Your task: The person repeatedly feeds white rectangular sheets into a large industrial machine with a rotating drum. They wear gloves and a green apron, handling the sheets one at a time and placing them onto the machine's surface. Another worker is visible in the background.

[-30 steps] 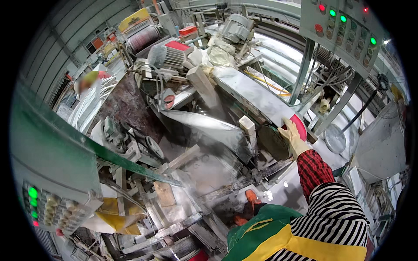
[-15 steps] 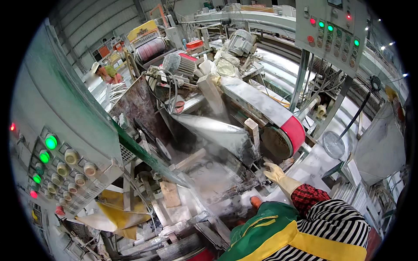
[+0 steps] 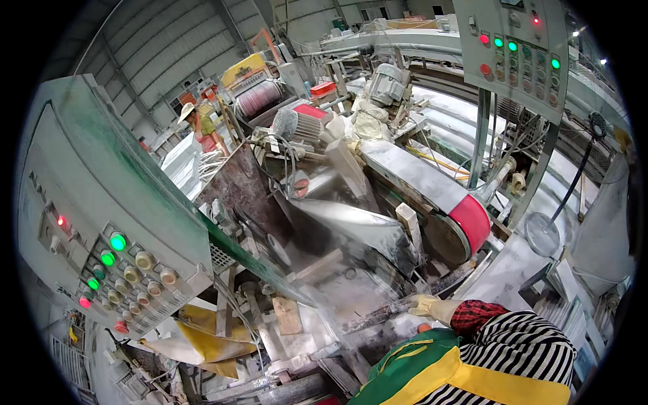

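Note:
My right hand, in a cream rubber glove with a red-and-black checked sleeve, reaches to the grimy dark beam along the front of the machine. Its fingers look extended and partly foreshortened, with nothing visible in them; whether they touch the beam is unclear. Beyond it stands a belt unit with a red curved end and a wooden block beside it. A pale, dusty sheet-like guard slopes toward that block. My left hand does not show. A small orange rounded tip peeks out beside my green apron.
At left, a grey-green control cabinet carries lit buttons; another control panel stands at upper right. Motors and a wood piece lie about the dusty machine. A person in a hat is far back left. A round-headed fan stands right.
The view has swung, so the machine and cabinet sit farther right in it. My right hand has come down closer to the dark beam, and its fingers look less spread.

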Motion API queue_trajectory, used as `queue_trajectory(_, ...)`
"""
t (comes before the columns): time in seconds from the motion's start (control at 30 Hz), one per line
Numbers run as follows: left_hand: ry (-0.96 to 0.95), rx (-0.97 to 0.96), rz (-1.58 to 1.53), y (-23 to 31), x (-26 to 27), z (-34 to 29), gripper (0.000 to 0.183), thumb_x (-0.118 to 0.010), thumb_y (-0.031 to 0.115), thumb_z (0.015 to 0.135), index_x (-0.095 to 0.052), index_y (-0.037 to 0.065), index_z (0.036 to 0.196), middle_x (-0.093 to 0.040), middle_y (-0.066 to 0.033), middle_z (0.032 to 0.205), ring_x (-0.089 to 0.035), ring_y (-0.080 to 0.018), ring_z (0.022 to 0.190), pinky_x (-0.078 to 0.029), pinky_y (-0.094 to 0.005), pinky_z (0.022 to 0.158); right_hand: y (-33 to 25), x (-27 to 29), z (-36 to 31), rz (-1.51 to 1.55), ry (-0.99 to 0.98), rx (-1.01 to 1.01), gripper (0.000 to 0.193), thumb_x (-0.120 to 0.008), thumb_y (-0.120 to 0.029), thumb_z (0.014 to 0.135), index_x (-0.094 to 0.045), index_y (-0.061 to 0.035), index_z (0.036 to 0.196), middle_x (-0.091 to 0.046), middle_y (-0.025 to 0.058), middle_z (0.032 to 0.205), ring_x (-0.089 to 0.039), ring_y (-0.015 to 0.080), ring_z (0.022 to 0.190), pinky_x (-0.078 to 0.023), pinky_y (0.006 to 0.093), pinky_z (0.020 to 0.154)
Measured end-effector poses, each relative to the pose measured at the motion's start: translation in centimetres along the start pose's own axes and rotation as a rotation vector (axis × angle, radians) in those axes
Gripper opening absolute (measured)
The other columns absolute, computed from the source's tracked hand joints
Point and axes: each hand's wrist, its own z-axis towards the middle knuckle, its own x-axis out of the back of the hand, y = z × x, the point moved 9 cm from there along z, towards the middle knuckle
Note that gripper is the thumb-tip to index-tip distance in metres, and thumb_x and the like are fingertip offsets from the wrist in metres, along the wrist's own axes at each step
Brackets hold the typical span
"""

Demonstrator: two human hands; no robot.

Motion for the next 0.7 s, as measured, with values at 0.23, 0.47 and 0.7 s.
queue_trajectory(0.23, -0.058, 0.083, -0.570, 15.2, 9.1, -8.0, 0.030, -0.068, 0.021, 0.090, -0.064, -0.002, 0.108, -0.068, -0.0163, 0.081, -0.063, -0.0228, 0.065, -0.052, -0.0365, 0.061, 1.6, -0.4, 5.1, 0.090, 0.030, 0.251, 0.059, -0.069, -0.029, 0.083, -0.055, -0.0038, 0.134, -0.068, 0.0173, 0.115, -0.063, 0.0240, 0.108, -0.050, 0.0354, 0.094)
queue_trajectory(0.47, -0.568, -0.371, -0.637, 33.4, 2.7, -12.8, 0.072, -0.073, 0.032, 0.087, -0.041, 0.003, 0.144, -0.056, -0.0172, 0.133, -0.054, -0.0298, 0.122, -0.045, -0.0402, 0.102, -11.4, 0.5, -1.0, 0.859, -0.390, 0.100, 0.057, -0.066, -0.026, 0.095, -0.046, -0.0028, 0.143, -0.067, 0.0145, 0.115, -0.063, 0.0143, 0.103, -0.053, 0.0271, 0.085)
queue_trajectory(0.7, -0.792, -0.923, -0.874, 50.9, -3.7, -25.1, 0.073, -0.078, 0.011, 0.077, -0.044, -0.002, 0.140, -0.042, -0.0229, 0.147, -0.036, -0.0298, 0.141, -0.027, -0.0369, 0.117, -18.1, 7.5, -4.9, 0.865, -0.117, 0.316, 0.076, -0.075, -0.017, 0.085, -0.037, -0.0079, 0.150, -0.066, 0.0089, 0.097, -0.060, 0.0145, 0.082, -0.051, 0.0281, 0.069)
